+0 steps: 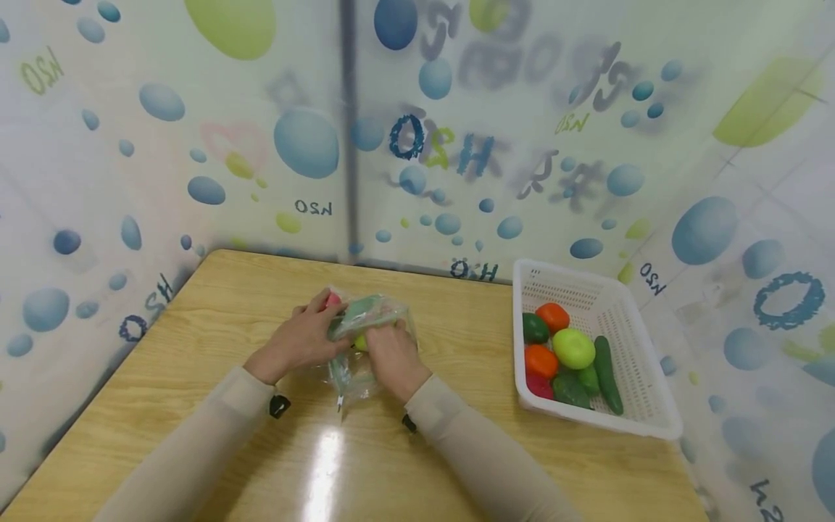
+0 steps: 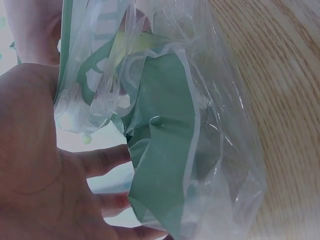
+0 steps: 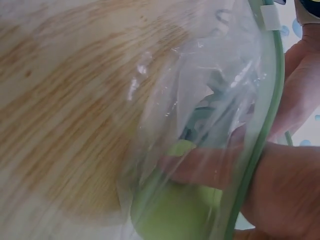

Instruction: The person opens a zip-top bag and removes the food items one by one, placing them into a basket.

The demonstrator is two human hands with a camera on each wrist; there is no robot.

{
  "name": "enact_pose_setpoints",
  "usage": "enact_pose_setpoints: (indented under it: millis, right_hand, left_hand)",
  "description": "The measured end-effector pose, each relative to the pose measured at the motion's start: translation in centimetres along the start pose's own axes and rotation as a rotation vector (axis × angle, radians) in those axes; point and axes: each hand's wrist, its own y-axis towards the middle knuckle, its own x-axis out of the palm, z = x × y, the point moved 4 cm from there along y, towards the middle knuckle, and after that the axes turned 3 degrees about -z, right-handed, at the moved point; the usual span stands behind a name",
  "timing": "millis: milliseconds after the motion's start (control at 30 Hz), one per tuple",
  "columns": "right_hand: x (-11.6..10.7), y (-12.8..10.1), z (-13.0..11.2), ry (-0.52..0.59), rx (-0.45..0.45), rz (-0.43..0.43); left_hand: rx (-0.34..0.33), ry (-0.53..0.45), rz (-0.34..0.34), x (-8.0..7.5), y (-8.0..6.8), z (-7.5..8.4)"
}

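Head view, both hands gripping clear bag, wooden table

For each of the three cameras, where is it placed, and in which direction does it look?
Head: worn high, looks down at the table, basket, both forearms and hands.
Left wrist: close behind the left hand, faces the plastic bag; palm and fingers show.
Right wrist: beside the right hand, faces the bag and a yellow-green fruit inside.
All three share the bag.

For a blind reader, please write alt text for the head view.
Two hands, left hand and right hand, hold a clear plastic bag over a wooden table. A white basket of toy vegetables stands at the right.
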Motion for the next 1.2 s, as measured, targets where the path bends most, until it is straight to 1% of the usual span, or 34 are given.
enact_pose_setpoints:
  millis: [333, 500, 800, 1133, 1200]
  right_hand:
    - [-1.2, -0.5, -0.4, 0.004, -0.041, 0.037]
    - [-1.8, -0.9, -0.4, 0.006, -0.052, 0.051]
    - [-3.2, -2.6, -0.1, 0.083, -0.045, 0.015]
    - [-4.5, -4.3, 0.0, 0.098, -0.083, 0.058]
    - [-4.6, -4.6, 0.1, 0.125, -0.090, 0.065]
  left_hand:
    - [0.000, -0.002, 0.004, -0.2, 0.1, 0.0]
    - [-0.002, -0.003, -0.004, -0.3, 0.1, 0.2]
    - [0.000, -0.010, -0.008, -0.4, -0.2, 0.2]
    - [0.001, -0.003, -0.011, -0.3, 0.0, 0.0]
    - [0.002, -0.005, -0.013, -0.3, 0.0, 0.1]
